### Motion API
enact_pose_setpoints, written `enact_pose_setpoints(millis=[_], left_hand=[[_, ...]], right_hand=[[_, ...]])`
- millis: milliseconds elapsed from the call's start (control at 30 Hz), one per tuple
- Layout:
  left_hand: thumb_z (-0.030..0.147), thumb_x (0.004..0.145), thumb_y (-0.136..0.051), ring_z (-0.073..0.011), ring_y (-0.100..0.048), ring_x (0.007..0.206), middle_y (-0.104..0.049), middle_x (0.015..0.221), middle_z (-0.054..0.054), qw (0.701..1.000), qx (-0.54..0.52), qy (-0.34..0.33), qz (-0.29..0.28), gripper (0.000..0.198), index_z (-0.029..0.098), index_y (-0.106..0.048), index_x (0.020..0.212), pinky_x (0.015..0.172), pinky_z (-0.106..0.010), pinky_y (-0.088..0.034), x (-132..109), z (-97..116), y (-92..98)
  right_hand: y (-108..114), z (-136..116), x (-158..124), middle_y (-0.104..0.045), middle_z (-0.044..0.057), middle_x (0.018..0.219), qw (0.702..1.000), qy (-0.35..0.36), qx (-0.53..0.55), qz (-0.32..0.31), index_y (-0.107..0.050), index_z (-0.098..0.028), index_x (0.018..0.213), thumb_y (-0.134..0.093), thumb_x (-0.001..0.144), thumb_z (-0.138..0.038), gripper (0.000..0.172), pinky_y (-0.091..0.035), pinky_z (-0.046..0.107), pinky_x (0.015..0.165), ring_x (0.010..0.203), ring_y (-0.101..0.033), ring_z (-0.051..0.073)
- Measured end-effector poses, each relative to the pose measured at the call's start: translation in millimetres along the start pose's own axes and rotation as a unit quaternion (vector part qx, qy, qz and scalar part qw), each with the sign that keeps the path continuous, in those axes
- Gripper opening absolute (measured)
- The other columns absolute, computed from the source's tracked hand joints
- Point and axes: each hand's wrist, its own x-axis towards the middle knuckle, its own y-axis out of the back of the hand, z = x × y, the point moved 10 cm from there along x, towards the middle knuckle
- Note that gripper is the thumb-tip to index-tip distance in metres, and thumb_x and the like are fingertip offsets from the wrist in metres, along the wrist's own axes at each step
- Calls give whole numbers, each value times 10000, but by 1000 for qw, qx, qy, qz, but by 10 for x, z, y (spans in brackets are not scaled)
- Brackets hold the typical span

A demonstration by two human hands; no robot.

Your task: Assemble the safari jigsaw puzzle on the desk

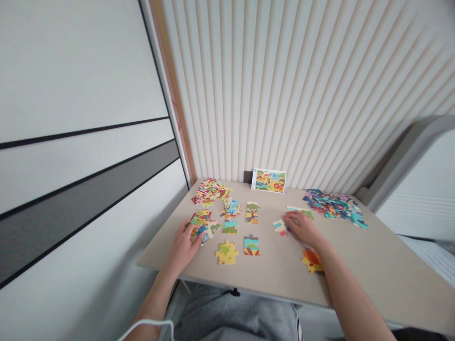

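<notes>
At the left of the table, my left hand (181,248) has its thumb and fingers closed about the edge of a cluster of puzzle pieces (206,219). My right hand (301,227) is bent over the table on the right, its fingertips together at a small puzzle piece partly hidden beneath them. Beside those fingertips lies a white, blue and red puzzle piece (280,227). A pale green puzzle strip (305,211) shows behind the hand. Under the right forearm's edge is an orange and yellow puzzle piece (312,260).
Between the hands lie a yellow piece (226,253), a crocodile piece (252,246), a green piece (230,227) and a joined tree strip (252,212). Piles of reddish pieces (211,190) and dark blue pieces (334,205) are farther back. A picture card (269,180) leans at the wall.
</notes>
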Motion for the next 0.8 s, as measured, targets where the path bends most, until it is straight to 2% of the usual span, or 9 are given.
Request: enact_pose_setpoints(millis=[100, 167, 367, 433, 533, 700, 800], left_hand=[[378, 947, -507, -266, -596, 1192, -604, 1243, -98, 999, -35, 23, 0, 189, 234, -626, 973, 1030, -450, -501, 19, -97, 34], [369, 944, -506, -262, -614, 1163, -625, 1218, -93, 998, -43, 36, 6, 186, 235, -629, 985, 1015, -446, -509, 27, -143, 71], [351, 945, -494, -279, -621, 1139, -665, 1166, -104, 995, -20, 57, 83, 222, 218, -618, 1073, 1037, -480, -485, -10, -246, 267], [323, 937, -492, -286, -624, 1130, -674, 1161, -105, 994, -3, 63, 89, 220, 215, -627, 1073, 1034, -491, -482, -29, -279, 275], [324, 923, -515, -296, -602, 1171, -650, 1229, -111, 996, 33, 55, 61, 238, 222, -659, 1082, 1050, -503, -468, -36, -251, 206], [512, 884, -622, -351, -440, 1370, -543, 1416, -88, 996, 89, 28, 5, 335, 273, -669, 1114, 1131, -594, -353, -44, -48, 87], [569, 830, -682, -361, -412, 1392, -500, 1463, -82, 995, 96, 16, -31, 452, 278, -628, 1171, 1151, -622, -299, -52, 43, 21]], right_hand=[[-23, 52, 10, -730, 71, 1180, 1000, -4, -3, 2, -787, -268, 1038, -492, 932, -454, 364, -480, 411, 987, 1078, -657, 280], [-29, 72, 14, -733, 71, 1180, 1000, -4, -3, 6, -787, -268, 1036, -496, 927, -458, 364, -484, 414, 984, 1070, -661, 283], [-59, 91, 21, -724, 88, 1203, 1000, -15, -2, -9, -785, -246, 1058, -479, 926, -478, 406, -471, 450, 1016, 1102, -648, 307], [-54, 93, 23, -723, 92, 1206, 1000, -17, -2, -8, -786, -244, 1061, -483, 923, -481, 408, -469, 451, 1020, 1110, -645, 311], [-44, 79, 24, -725, 89, 1202, 1000, -7, -5, -2, -787, -250, 1052, -480, 928, -479, 403, -476, 434, 1009, 1093, -656, 301], [-26, 53, 18, -728, 81, 1182, 1000, 3, 0, 4, -787, -250, 1034, -485, 935, -464, 383, -487, 420, 987, 1072, -660, 293], [-11, 21, 12, -729, 86, 1178, 1000, 5, 5, 2, -786, -240, 1032, -499, 934, -453, 371, -484, 417, 986, 1075, -658, 293]])
